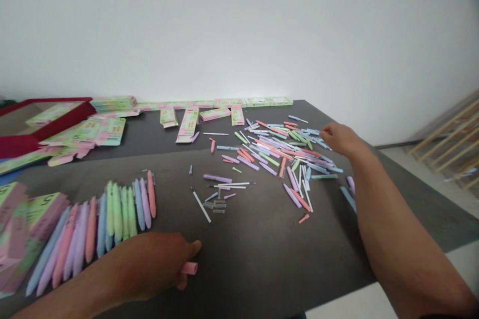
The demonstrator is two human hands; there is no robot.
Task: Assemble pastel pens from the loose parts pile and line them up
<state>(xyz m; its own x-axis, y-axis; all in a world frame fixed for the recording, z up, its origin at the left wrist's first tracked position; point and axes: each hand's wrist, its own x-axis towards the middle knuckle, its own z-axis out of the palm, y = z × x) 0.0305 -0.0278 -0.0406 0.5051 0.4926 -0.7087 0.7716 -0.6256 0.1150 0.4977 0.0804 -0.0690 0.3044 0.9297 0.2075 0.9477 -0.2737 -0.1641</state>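
Observation:
Near the front edge of the table, my left hand (157, 261) is closed around a pink pen barrel (190, 268), whose open end sticks out past the fingers. My right hand (339, 137) reaches to the far right side of a heap of loose pen parts (277, 147). Its fingers are curled together by some light blue pieces; whatever they hold is hidden. Pink, purple, green and blue barrels lie mixed with white refills (305, 184) in that heap. Left of my left hand is a row of assembled pastel pens (90, 229).
Clear plastic bits (219, 205), a refill (201, 204) and a purple barrel (217, 178) lie mid-table. Printed cartons (187, 127) line the wall side. A red-rimmed box (80, 112) stands at the far left, with more cartons (45, 209) at the near left.

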